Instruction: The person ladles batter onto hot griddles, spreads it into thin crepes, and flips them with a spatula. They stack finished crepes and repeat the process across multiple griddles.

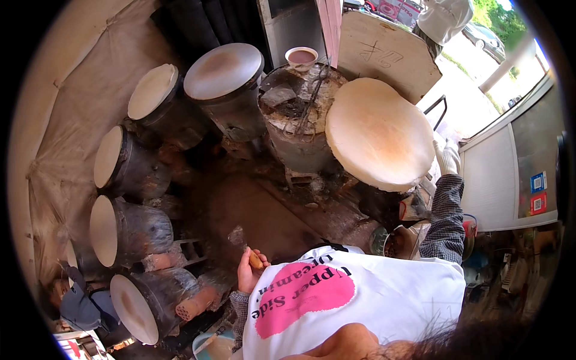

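Observation:
In my left hand (250,272) is a scraper by its wooden handle (256,260), with its flat blade (236,235) pointing away from me over the floor. My right hand (447,156), in a white knitted glove, is at the right edge of a thick stack of large round flatbreads (380,135). The top sheet is pale with a browned patch in the middle. Whether the gloved fingers grip the edge or only rest beside it, I cannot tell. Left of the stack stands a drum stove (294,139) with metal tongs (311,101) lying across its top.
Several stoves with round griddles curve along the left, including a bare-looking one (223,72) and a browned one (134,308). A bowl of brown liquid (302,57) sits at the drum's back edge. Honeycomb briquettes (191,309) lie low left. Outside, a person (445,20) stands behind a board (387,56).

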The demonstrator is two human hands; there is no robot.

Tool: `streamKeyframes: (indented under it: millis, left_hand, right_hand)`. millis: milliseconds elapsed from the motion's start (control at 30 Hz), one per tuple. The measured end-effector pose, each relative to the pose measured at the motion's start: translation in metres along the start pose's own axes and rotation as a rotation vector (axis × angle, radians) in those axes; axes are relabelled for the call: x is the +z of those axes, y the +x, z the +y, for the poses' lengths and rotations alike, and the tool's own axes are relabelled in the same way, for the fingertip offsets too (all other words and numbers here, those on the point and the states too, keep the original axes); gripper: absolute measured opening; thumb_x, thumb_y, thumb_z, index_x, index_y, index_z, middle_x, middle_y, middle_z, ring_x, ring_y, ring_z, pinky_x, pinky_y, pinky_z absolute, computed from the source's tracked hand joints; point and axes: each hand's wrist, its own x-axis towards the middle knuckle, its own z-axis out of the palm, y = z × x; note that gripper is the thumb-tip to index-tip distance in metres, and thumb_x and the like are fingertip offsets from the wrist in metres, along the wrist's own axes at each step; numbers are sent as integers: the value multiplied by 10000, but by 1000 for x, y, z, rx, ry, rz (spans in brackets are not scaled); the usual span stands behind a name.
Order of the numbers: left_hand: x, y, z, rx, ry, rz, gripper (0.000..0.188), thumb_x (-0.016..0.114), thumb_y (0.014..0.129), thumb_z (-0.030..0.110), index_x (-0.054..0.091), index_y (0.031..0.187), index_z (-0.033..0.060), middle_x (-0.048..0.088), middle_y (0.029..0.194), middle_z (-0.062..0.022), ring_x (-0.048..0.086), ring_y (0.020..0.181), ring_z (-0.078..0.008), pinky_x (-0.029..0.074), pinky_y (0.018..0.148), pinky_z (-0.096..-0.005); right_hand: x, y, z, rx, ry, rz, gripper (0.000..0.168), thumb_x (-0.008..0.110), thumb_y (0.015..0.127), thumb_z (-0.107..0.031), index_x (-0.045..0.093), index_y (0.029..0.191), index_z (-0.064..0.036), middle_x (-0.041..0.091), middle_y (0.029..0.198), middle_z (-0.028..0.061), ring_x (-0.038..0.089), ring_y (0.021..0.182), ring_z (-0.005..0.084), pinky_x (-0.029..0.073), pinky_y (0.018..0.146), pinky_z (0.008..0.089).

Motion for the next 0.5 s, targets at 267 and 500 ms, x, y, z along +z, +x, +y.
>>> streamKeyframes:
  millis: [267, 500]
  left_hand:
    - [-28, 0, 27, 25, -16, 15, 283, 547, 979, 371, 545, 937, 91, 612, 755, -92, 587, 653, -217, 519, 637, -362]
    - [-54, -2, 61, 93, -16, -19, 314, 502, 997, 393, 526, 961, 82, 607, 762, -103, 588, 651, -223, 519, 641, -356]
  right_hand:
    - [12, -68, -178, -650, 468, 15, 403, 595, 942, -310, 568, 1271, -78, 626, 1215, 156, 603, 1131, 284, 465, 972, 366]
    - [82, -124, -351, -721, 184, -405, 542, 574, 885, -448, 573, 1287, -84, 650, 1202, 159, 603, 1146, 311, 461, 969, 385]
